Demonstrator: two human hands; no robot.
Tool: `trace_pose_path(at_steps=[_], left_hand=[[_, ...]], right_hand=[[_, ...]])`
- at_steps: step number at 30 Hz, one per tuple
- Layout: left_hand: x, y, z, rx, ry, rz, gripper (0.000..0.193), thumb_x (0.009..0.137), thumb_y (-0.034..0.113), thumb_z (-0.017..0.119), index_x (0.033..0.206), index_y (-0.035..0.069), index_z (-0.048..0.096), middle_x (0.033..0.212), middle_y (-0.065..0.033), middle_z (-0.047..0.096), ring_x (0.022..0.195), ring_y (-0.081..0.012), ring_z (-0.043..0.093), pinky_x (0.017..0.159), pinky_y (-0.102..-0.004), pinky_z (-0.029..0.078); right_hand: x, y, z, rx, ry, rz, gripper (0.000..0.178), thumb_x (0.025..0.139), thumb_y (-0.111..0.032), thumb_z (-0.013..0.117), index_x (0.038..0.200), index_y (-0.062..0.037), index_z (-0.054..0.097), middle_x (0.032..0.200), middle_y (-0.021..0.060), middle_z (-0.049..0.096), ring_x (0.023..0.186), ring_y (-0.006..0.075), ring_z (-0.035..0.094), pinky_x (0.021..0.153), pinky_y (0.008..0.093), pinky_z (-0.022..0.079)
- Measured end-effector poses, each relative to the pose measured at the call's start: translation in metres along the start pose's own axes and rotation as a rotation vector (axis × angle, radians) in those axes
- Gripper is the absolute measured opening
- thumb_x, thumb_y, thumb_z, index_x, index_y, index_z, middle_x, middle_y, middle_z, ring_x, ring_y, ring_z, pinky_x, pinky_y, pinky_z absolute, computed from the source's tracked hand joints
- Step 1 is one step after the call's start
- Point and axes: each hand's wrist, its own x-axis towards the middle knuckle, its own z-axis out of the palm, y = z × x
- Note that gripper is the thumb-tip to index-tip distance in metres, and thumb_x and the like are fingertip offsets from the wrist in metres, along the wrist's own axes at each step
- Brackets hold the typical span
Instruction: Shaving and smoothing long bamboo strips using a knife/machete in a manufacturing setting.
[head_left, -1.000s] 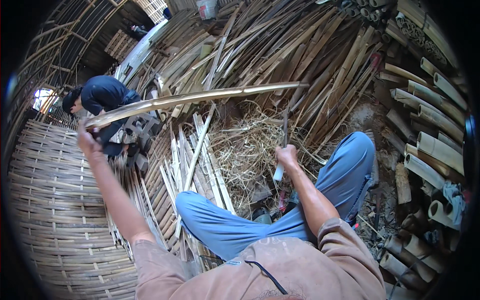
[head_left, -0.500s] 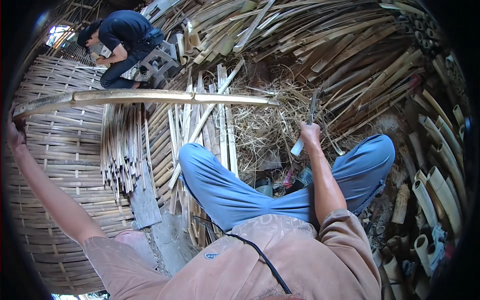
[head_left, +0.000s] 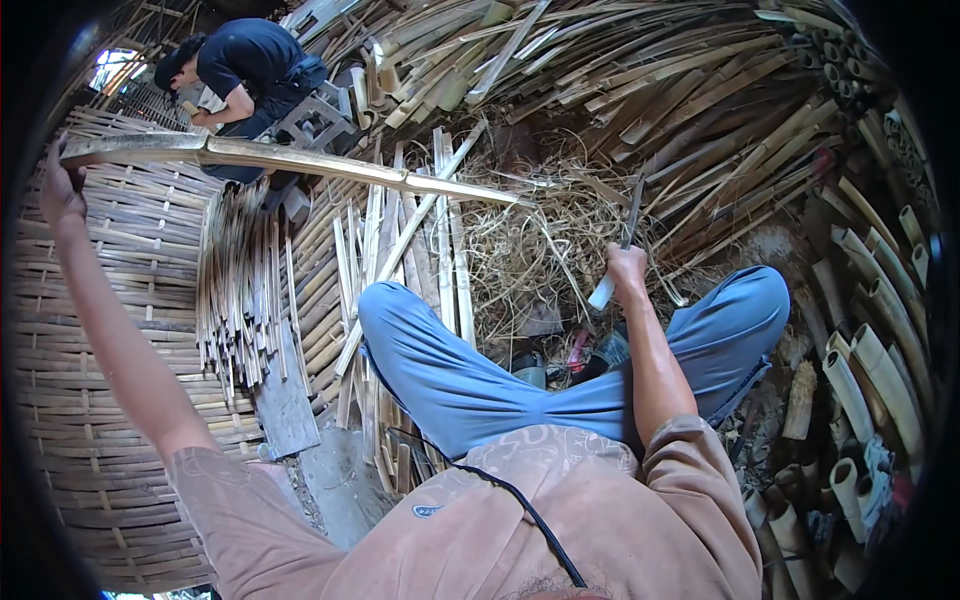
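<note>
A long split bamboo strip (head_left: 290, 160) slants across the view, its near right end over a heap of thin shavings (head_left: 530, 255). At the far left my left hand (head_left: 64, 190) is closed around the strip's left end. My right hand (head_left: 627, 268) is closed on the pale handle of a knife (head_left: 634, 215), above my crossed legs. The knife's dark blade points away from me, to the right of the strip's free end and apart from it.
Woven bamboo matting (head_left: 120, 350) covers the left side, with a bundle of thin strips (head_left: 240, 290) on it. At the far left a person (head_left: 250, 75) in dark clothes bends over. Split bamboo (head_left: 690, 90) is piled at the back; bamboo tubes (head_left: 885, 360) stand at right.
My left hand has moved away from me and slightly right, so the bamboo strip now tilts with its left end farther off. My right hand with the knife has shifted slightly right.
</note>
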Motion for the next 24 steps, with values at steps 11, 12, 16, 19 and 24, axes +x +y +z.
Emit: trace_pose_path(at_steps=[11,12,16,19,24], left_hand=[[-0.159,-0.027,0.166,-0.916,-0.058,0.107,0.059,0.101,0.042,0.038,0.123,-0.013,0.043,0.123,-0.0297,0.059,0.113,-0.0466,0.061,0.101,-0.0568,0.053],[-0.164,-0.027,0.175,-0.888,-0.066,0.057,0.048,0.102,0.037,0.041,0.118,-0.007,0.051,0.104,-0.0221,0.064,0.095,-0.0353,0.067,0.088,-0.0485,0.058],[-0.164,-0.003,0.197,-0.934,-0.186,-0.062,0.025,0.1,0.026,0.049,0.099,0.001,0.053,0.065,0.0001,0.038,0.056,-0.0142,0.038,0.054,-0.0321,0.038],[-0.16,0.023,0.206,-0.906,-0.298,-0.046,0.019,0.099,0.02,0.047,0.089,0.004,0.05,0.063,0.0007,0.034,0.055,-0.0136,0.036,0.052,-0.032,0.034],[-0.166,0.057,0.231,-0.906,-0.303,0.016,0.033,0.098,0.01,0.047,0.067,0.012,0.034,0.062,0.0,0.029,0.057,-0.0144,0.032,0.057,-0.0314,0.032]], right_hand=[[-0.039,0.0,0.02,-0.3,-0.131,-0.44,0.024,0.086,-0.025,0.064,0.084,-0.002,0.071,0.066,0.0115,0.068,0.06,0.0238,0.067,0.061,0.0417,0.053],[-0.042,0.001,0.025,-0.386,-0.162,-0.471,0.026,0.088,-0.026,0.063,0.09,-0.0014,0.071,0.067,0.0128,0.068,0.06,0.0257,0.067,0.061,0.0416,0.053],[-0.046,0.007,0.039,-0.452,-0.342,-0.548,0.029,0.087,-0.025,0.063,0.102,-0.002,0.069,0.087,0.0218,0.07,0.086,0.0366,0.069,0.08,0.046,0.052],[-0.05,0.007,0.041,-0.655,-0.37,-0.565,0.027,0.087,-0.024,0.062,0.102,-0.0024,0.069,0.086,0.0224,0.07,0.086,0.0379,0.069,0.08,0.0467,0.052],[-0.078,-0.043,0.03,-0.588,-0.418,-0.377,0.024,0.087,-0.018,0.059,0.096,0.0024,0.068,0.072,0.0168,0.066,0.067,0.0273,0.066,0.066,0.0442,0.052]])
